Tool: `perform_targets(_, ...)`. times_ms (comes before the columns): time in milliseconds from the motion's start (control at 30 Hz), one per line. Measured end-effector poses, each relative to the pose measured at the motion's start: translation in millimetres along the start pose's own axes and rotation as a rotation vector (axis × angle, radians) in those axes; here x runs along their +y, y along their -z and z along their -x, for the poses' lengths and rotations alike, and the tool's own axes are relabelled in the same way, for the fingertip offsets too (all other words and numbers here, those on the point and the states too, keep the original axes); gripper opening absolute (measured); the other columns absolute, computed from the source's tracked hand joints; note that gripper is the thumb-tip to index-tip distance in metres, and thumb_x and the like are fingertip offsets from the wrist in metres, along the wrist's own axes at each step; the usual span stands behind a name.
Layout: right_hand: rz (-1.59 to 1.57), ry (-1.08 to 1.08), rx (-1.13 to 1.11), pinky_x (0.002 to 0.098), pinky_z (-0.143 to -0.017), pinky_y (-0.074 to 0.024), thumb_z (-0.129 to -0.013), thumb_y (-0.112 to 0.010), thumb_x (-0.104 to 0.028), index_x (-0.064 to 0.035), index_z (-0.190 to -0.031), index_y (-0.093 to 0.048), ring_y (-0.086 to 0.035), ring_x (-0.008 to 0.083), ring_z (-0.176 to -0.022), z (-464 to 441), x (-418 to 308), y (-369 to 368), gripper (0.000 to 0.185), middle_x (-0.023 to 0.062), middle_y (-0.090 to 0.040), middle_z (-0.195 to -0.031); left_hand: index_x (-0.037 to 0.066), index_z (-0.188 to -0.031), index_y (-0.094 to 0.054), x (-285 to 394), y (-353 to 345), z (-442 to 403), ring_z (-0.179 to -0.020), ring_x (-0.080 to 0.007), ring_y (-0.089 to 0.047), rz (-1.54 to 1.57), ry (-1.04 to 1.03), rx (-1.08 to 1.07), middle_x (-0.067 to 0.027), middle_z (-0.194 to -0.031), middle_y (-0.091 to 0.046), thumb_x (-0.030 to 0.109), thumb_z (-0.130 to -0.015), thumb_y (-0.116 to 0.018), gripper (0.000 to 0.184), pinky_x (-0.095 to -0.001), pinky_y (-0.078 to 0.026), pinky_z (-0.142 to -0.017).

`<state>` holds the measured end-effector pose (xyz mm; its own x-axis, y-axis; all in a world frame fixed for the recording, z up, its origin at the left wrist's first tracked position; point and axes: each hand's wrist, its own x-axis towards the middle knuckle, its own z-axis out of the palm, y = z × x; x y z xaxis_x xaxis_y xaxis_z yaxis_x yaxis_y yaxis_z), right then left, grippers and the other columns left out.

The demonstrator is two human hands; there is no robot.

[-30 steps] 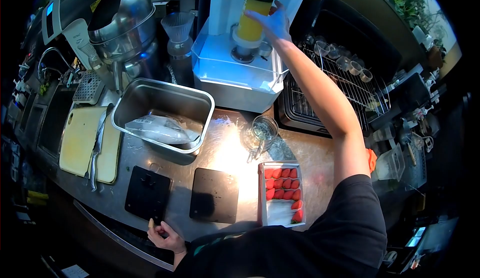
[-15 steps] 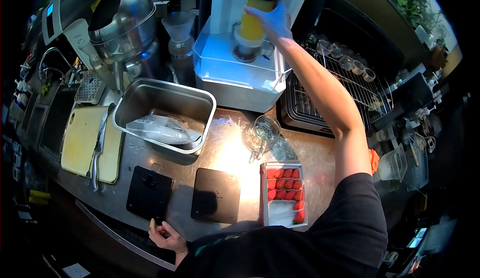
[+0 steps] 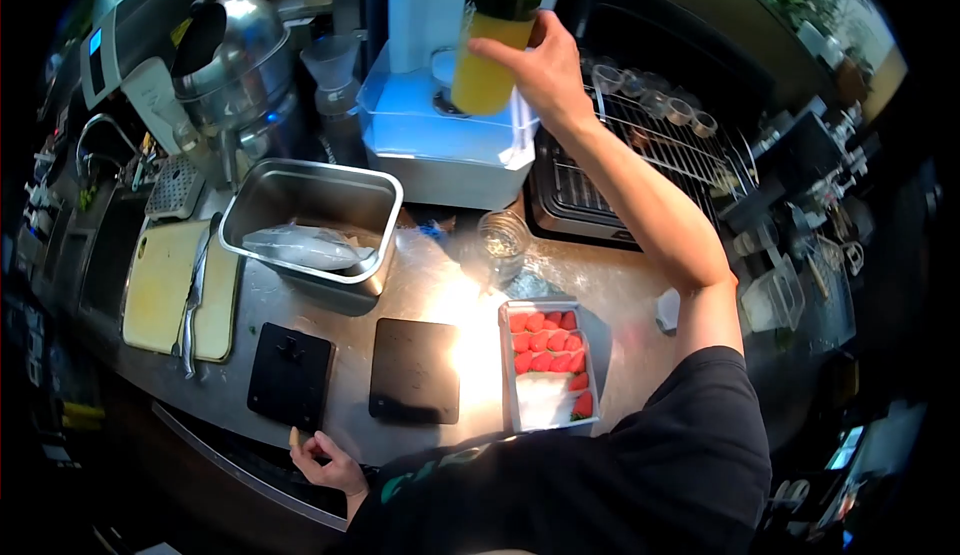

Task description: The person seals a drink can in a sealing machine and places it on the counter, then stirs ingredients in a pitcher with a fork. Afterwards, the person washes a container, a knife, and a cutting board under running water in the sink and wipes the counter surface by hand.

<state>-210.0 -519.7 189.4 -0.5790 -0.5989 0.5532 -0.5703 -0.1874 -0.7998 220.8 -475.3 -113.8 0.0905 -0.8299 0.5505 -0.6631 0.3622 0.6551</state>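
Note:
My right hand [image 3: 550, 67] is closed around a clear drink can [image 3: 492, 50] with a metal lid. The can holds yellow liquid with a dark green layer on top and leans slightly. It hangs in front of a white machine with a clear guard [image 3: 440, 140], apart from its round metal base. At the counter's front edge, my left hand [image 3: 328, 463] holds nothing, its fingers loosely bent and apart. Just beyond it lies a black flat device [image 3: 290, 375], like a scale, and to its right a second dark flat plate [image 3: 414, 371].
A white tray of strawberries [image 3: 548, 343] sits right of centre, a glass jug [image 3: 503, 240] behind it. On the left are a steel bin [image 3: 368, 280] holding a plastic bag, and a cutting board [image 3: 150, 295] with a knife [image 3: 197, 290]. A wire rack [image 3: 660, 135] bears small cups.
My right hand has lifted the can off the machine's base and brought it towards me. My left hand has hardly moved. The view has shifted slightly.

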Motion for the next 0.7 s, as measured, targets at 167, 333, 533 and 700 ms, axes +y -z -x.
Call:
perform_targets(167, 0.005, 0.084, -0.018, 0.0314, -0.089, -0.0494, -0.069, -0.083, -0.021, 0.0013, -0.116, -0.053, -0.061, 0.0187, -0.098, 65, -50, 66, 0.06, 0.011, -0.063, -0.107, 0.001, -0.129, -0.053, -40, 6, 18, -0.074, -0.0143, -0.05, 0.044, -0.006, 0.169, -0.0043, -0.081, -0.052, 0.015, -0.094, -0.059, 0.037, -0.0253, -0.044, -0.071)
perform_targets(333, 0.087, 0.074, 0.124, 0.0318, -0.088, -0.0483, -0.064, -0.085, -0.024, 0.0019, -0.116, -0.052, -0.06, 0.0203, -0.098, 176, -116, 146, 0.067, 0.0126, -0.062, -0.106, -0.003, -0.13, -0.05, 21, -8, -19, -0.07, -0.0148, -0.05, 0.72, -0.182, -0.137, -0.0044, -0.079, -0.051, 0.016, -0.095, -0.053, 0.041, -0.0271, -0.042, -0.066)
perform_targets(533, 0.52, 0.009, 0.38, 0.0368, -0.094, -0.0445, -0.065, -0.083, -0.027, -0.0016, -0.119, -0.05, -0.059, 0.0213, -0.101, 318, -211, 233, 0.068, 0.0116, -0.061, -0.109, -0.005, -0.131, -0.047, 143, -14, 32, -0.072, -0.0154, -0.053, 0.992, -0.379, -0.45, -0.0041, -0.076, -0.055, 0.009, -0.093, -0.052, 0.041, -0.023, -0.041, -0.069)
perform_targets(700, 0.695, -0.053, 0.583, 0.039, -0.096, -0.0419, -0.068, -0.081, -0.032, -0.0046, -0.123, -0.049, -0.058, 0.0228, -0.104, 448, -258, 316, 0.069, 0.0104, -0.061, -0.111, 0.002, -0.129, -0.052, 199, -22, 119, -0.084, -0.0177, -0.058, 1.258, -0.397, -0.753, -0.0095, -0.095, -0.062, 0.014, -0.091, -0.059, 0.041, -0.0305, -0.046, -0.076)
